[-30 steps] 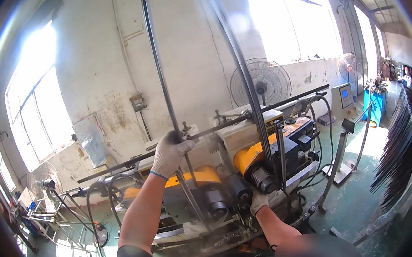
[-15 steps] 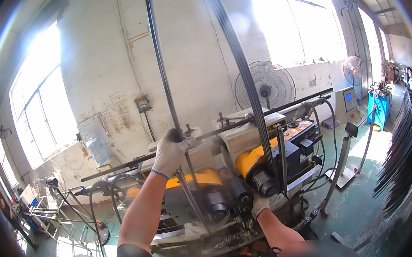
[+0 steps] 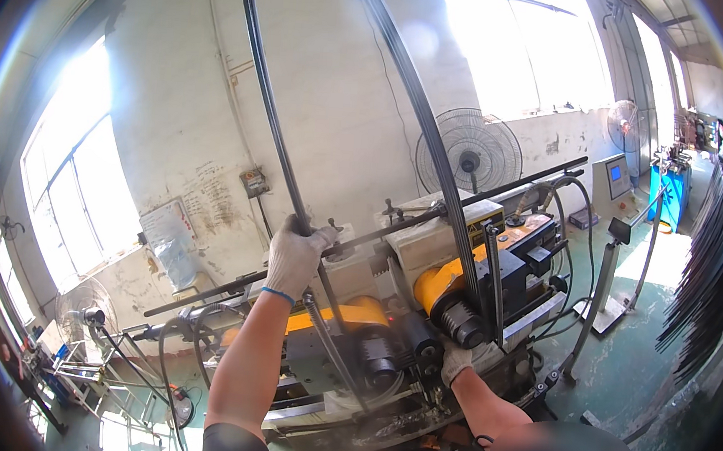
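Dark rods [image 3: 268, 103] in left hand [image 3: 294, 254], gloved fingers closed round them, lengths rising above the fingers. Right hand [image 3: 457, 364]: fingers hidden, can't tell their state. Black ribbed roller [image 3: 457, 315] just above it. Rod bundle [image 3: 435, 147] right of left fingers, fan [image 3: 469, 162] beyond.

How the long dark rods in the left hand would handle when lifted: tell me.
The long dark rods are probably fairly stiff: they stand tall above the left hand without obvious drooping. They seem apt to tip if let go, being slender with most of their visible length above that hand. Their light streaks hint at a smooth, perhaps slippery surface.
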